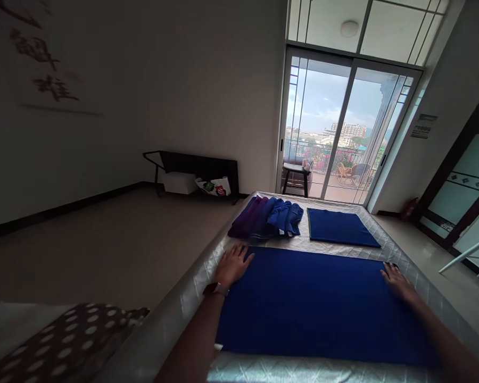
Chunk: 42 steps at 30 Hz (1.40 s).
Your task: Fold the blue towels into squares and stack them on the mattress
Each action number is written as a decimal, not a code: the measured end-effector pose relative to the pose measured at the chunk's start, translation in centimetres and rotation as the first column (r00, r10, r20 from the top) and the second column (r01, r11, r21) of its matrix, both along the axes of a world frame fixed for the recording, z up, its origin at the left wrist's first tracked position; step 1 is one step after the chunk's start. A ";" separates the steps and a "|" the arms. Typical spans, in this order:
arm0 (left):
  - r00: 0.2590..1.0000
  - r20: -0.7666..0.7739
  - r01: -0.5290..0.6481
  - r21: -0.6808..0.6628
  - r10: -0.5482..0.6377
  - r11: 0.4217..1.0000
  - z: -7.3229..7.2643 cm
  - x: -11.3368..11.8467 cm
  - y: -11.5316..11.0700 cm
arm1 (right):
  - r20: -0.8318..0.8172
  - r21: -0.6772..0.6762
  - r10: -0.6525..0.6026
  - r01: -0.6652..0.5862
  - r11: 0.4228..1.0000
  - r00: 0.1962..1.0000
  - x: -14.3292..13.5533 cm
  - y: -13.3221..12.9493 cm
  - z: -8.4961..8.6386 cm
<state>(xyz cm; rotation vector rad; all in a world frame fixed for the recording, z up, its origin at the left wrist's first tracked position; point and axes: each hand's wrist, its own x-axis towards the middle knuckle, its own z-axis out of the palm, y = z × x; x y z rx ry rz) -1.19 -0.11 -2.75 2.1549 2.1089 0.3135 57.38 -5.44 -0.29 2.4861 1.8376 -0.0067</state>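
A blue cloth (319, 303) lies spread flat in a wide rectangle on the pale quilted mattress (271, 369). My left hand (233, 264) rests at its far left corner, fingers stretched and apart. At the far right corner my right hand (398, 281) lies on the cloth's edge, its fingers extended. Neither hand grips anything. Beyond the cloth, a folded blue cloth (339, 227) lies flat on the right. To its left sits a row of rolled or bunched purple and blue cloths (267, 217). A small white tag shows at the near left edge of the spread cloth.
Brown polka-dot fabric (72, 340) is at the lower left. Against the wall stands a dark bench (199, 162) with a white box (179, 182) and a printed bag (215, 186) beneath. A glass sliding door (343, 127) is beyond the mattress. White metal legs (469, 252) stand at right.
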 end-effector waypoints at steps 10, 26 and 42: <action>0.996 0.025 0.081 -0.001 -0.081 0.997 -1.5 -1.6 0.6 | 0.109 0.073 0.336 -0.344 0.936 0.936 -15.5 0.6 3.3; 1.000 -0.011 0.000 0.000 0.000 1.000 -0.1 -0.1 -0.1 | -0.165 0.005 0.453 -0.458 0.889 0.876 -23.4 0.3 1.9; 0.999 -0.045 -0.031 -0.013 0.031 0.999 0.9 0.5 0.0 | -0.015 0.038 -0.193 0.194 0.980 0.981 -3.7 -1.3 2.6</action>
